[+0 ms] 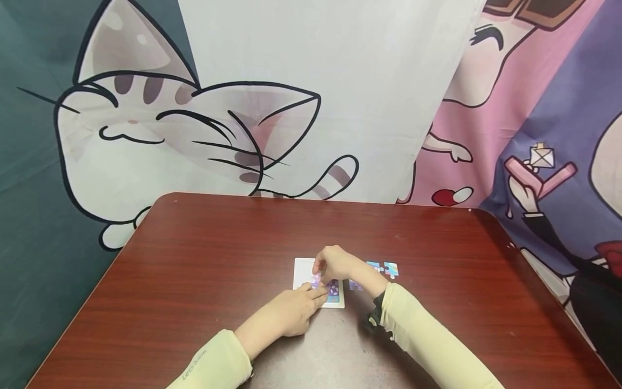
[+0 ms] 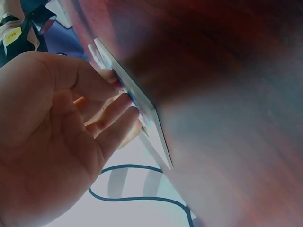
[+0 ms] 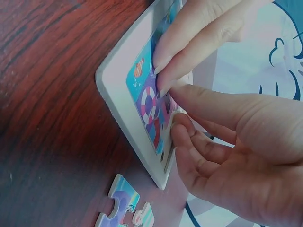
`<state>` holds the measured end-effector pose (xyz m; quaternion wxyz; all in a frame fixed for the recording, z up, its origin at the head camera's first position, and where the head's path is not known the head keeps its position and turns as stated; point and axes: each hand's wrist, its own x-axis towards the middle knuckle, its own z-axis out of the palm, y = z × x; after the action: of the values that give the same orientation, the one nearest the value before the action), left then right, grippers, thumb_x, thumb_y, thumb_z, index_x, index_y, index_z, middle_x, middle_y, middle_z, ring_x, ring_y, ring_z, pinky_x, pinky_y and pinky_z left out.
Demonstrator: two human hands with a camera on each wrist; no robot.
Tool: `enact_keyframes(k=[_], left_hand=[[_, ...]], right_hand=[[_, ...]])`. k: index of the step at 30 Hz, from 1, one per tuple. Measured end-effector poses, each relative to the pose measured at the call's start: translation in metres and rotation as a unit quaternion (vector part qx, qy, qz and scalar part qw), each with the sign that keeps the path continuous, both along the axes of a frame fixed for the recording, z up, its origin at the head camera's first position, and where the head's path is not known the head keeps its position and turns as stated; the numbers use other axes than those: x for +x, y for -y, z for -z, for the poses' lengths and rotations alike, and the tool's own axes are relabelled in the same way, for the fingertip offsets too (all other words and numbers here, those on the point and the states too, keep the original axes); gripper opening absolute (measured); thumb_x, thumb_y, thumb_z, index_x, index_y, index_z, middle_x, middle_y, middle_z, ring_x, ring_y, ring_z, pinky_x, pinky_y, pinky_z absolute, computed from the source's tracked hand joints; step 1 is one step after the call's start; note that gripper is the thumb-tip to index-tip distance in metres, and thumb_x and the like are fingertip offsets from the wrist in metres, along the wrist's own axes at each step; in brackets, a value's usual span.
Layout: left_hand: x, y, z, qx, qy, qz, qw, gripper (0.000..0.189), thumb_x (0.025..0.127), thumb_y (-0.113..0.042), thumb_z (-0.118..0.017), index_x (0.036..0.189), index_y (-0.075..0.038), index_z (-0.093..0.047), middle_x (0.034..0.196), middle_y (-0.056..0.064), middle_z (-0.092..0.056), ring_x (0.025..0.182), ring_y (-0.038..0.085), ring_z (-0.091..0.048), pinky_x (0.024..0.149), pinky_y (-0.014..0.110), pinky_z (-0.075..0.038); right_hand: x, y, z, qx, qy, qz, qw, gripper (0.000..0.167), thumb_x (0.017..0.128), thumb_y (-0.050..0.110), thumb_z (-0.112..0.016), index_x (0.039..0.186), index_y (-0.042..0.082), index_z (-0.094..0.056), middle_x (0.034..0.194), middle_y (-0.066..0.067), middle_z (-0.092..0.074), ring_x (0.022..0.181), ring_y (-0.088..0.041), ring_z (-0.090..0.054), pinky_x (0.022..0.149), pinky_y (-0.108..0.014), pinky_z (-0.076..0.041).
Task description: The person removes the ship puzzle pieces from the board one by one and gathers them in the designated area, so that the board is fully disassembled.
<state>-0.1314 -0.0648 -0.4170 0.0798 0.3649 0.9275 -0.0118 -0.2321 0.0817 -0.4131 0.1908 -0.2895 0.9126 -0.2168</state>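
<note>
A white-framed jigsaw puzzle board (image 1: 302,267) lies on the table, with colourful pieces fitted in its near part. In the right wrist view a swim ring picture (image 3: 148,105) and a small orange fish show on the fitted part. My left hand (image 1: 297,309) rests at the board's near left, its extended fingertips pressing on the fitted pieces. Over the board, my right hand (image 1: 335,263) has thumb and curled fingers pinching a puzzle piece, mostly hidden by the fingers. The fingertips of both hands nearly meet, as the right wrist view shows.
Several loose puzzle pieces (image 1: 391,269) lie right of the board, partly behind my right forearm; in the right wrist view a loose piece (image 3: 124,195) lies near the board's corner. The reddish-brown table (image 1: 204,248) reaches back to a printed cloth (image 1: 311,48) with a cartoon cat.
</note>
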Motion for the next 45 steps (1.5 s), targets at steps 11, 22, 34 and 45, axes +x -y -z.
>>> enact_keyframes(k=[11,22,34,45], left_hand=[[0.0,-0.003,-0.002,-0.01,0.021,-0.019,0.9996,0.056,0.084,-0.016,-0.059,0.138,-0.015,-0.047,0.145,-0.008,-0.041,0.128,0.016,-0.041,0.091,0.033,-0.049],[-0.002,-0.001,0.003,0.007,0.015,-0.017,0.9997,0.058,0.081,-0.014,-0.06,0.137,-0.015,-0.049,0.145,-0.008,-0.041,0.124,0.014,-0.042,0.088,0.031,-0.05],[0.0,-0.002,0.003,0.014,0.043,-0.037,0.9983,0.057,0.083,-0.014,-0.058,0.139,-0.014,-0.047,0.146,-0.006,-0.039,0.127,0.017,-0.041,0.09,0.033,-0.049],[0.001,-0.004,0.002,0.028,0.064,-0.049,0.9963,0.061,0.079,-0.012,-0.061,0.138,-0.014,-0.047,0.146,-0.007,-0.039,0.115,0.012,-0.043,0.08,0.029,-0.052]], right_hand=[[0.0,-0.003,0.002,0.023,-0.003,-0.034,0.9992,0.021,0.069,0.007,-0.079,0.085,0.011,-0.066,0.088,0.001,-0.056,0.081,-0.012,-0.053,0.079,-0.03,-0.047],[-0.003,-0.015,0.012,-0.063,-0.051,-0.065,0.9946,0.024,0.069,0.002,-0.078,0.089,0.009,-0.067,0.08,0.001,-0.062,0.075,-0.01,-0.058,0.068,-0.019,-0.048],[-0.002,-0.02,0.02,-0.095,-0.027,-0.026,0.9948,0.029,0.068,0.002,-0.079,0.095,0.006,-0.07,0.078,0.003,-0.066,0.071,-0.005,-0.059,0.066,-0.015,-0.049],[-0.007,-0.023,0.022,-0.119,0.022,-0.028,0.9923,0.026,0.069,0.0,-0.077,0.092,0.009,-0.067,0.079,0.004,-0.064,0.074,-0.005,-0.058,0.07,-0.019,-0.05]])
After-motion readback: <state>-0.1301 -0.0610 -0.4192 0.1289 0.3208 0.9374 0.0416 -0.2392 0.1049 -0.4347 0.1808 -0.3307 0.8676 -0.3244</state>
